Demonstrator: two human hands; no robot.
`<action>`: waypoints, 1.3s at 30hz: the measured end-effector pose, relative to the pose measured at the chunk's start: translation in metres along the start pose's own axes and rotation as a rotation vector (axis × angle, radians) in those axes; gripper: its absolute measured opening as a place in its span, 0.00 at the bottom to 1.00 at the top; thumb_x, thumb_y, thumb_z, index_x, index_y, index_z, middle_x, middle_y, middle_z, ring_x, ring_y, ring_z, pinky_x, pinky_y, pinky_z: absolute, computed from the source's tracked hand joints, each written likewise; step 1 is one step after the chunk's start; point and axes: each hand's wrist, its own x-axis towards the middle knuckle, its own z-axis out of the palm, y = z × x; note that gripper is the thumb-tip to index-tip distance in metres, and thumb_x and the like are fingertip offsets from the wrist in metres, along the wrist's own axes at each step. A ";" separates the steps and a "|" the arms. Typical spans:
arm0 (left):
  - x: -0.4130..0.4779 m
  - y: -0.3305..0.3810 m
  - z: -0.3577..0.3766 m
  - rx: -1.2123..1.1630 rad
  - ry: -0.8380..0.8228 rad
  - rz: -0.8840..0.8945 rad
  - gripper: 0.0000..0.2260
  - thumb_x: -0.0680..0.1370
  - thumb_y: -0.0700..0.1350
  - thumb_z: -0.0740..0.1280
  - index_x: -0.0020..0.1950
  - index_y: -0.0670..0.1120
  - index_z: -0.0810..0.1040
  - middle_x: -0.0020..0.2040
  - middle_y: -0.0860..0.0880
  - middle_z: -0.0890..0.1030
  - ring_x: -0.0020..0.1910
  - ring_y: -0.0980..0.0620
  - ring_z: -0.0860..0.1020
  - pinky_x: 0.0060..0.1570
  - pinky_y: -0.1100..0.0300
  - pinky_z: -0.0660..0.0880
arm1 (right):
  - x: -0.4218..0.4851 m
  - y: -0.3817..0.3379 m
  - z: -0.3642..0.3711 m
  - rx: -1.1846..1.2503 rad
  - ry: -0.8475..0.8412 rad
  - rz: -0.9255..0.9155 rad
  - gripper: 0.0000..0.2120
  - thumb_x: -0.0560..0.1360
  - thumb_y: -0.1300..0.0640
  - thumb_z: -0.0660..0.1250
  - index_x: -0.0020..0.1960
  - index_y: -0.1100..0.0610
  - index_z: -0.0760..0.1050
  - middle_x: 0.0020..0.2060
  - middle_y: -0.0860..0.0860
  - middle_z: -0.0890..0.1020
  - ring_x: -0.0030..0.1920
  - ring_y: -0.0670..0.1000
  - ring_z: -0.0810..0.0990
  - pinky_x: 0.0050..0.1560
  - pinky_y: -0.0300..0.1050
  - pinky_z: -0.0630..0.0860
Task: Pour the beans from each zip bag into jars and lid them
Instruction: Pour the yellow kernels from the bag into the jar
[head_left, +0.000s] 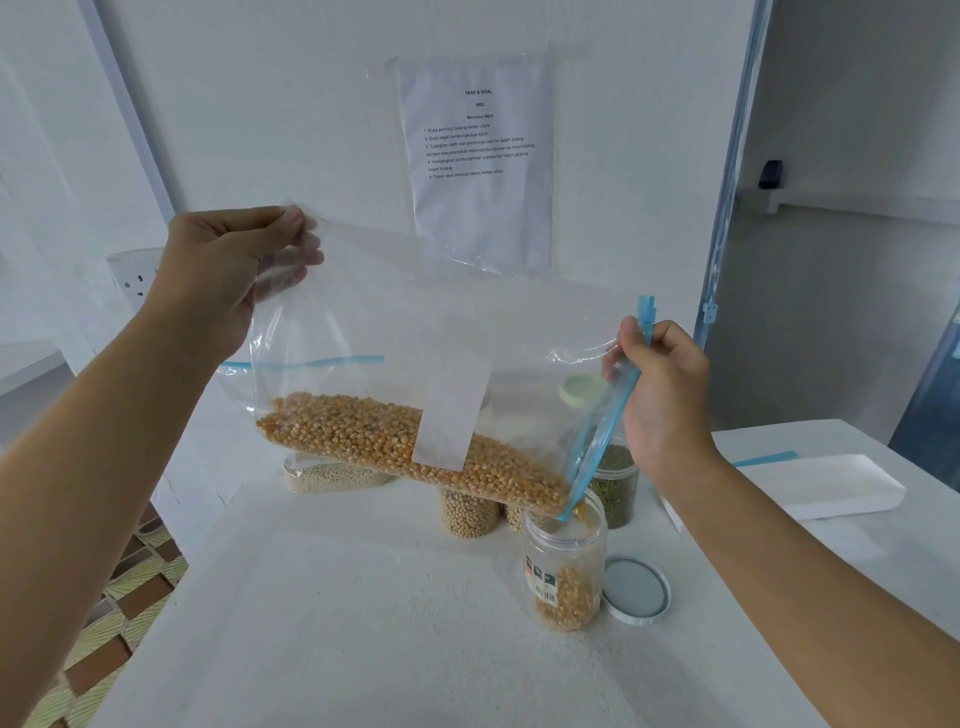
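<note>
A clear zip bag (415, 332) of yellow corn kernels (374, 436) hangs tilted over the table. My left hand (228, 270) pinches the bag's upper back corner. My right hand (665, 395) grips the blue zip edge at the bag's mouth. The mouth's low corner dips into an open clear jar (566, 571), where kernels fall and fill the bottom part. The jar's white lid (636, 590) lies upside down just right of it.
Behind the bag stand a jar of pale beans (470, 512), a jar of green beans (618, 483) with a pale green lid (582, 389), and a bag of small white grains (332, 475). A flattened empty bag (826, 486) lies at the right. The white table (363, 623) ends at a tiled floor (119, 613) at the left.
</note>
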 end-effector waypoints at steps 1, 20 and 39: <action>0.000 0.001 0.000 0.000 0.001 -0.002 0.12 0.79 0.43 0.72 0.38 0.51 0.88 0.38 0.51 0.86 0.42 0.53 0.85 0.49 0.59 0.80 | 0.000 0.000 0.000 -0.001 -0.001 0.000 0.11 0.82 0.60 0.67 0.41 0.60 0.72 0.29 0.48 0.76 0.33 0.47 0.73 0.41 0.42 0.74; -0.003 0.002 -0.002 0.006 0.007 -0.010 0.11 0.80 0.43 0.71 0.38 0.50 0.88 0.38 0.51 0.85 0.42 0.53 0.85 0.50 0.59 0.81 | -0.001 -0.004 0.002 -0.008 0.002 -0.002 0.11 0.82 0.61 0.67 0.41 0.60 0.71 0.29 0.49 0.76 0.32 0.46 0.74 0.40 0.42 0.74; -0.003 0.010 0.001 0.015 0.012 -0.010 0.12 0.80 0.42 0.71 0.38 0.50 0.88 0.38 0.51 0.85 0.42 0.53 0.85 0.54 0.57 0.82 | 0.001 0.002 0.003 -0.012 -0.003 0.000 0.07 0.81 0.60 0.67 0.48 0.63 0.73 0.30 0.49 0.76 0.34 0.46 0.75 0.41 0.43 0.74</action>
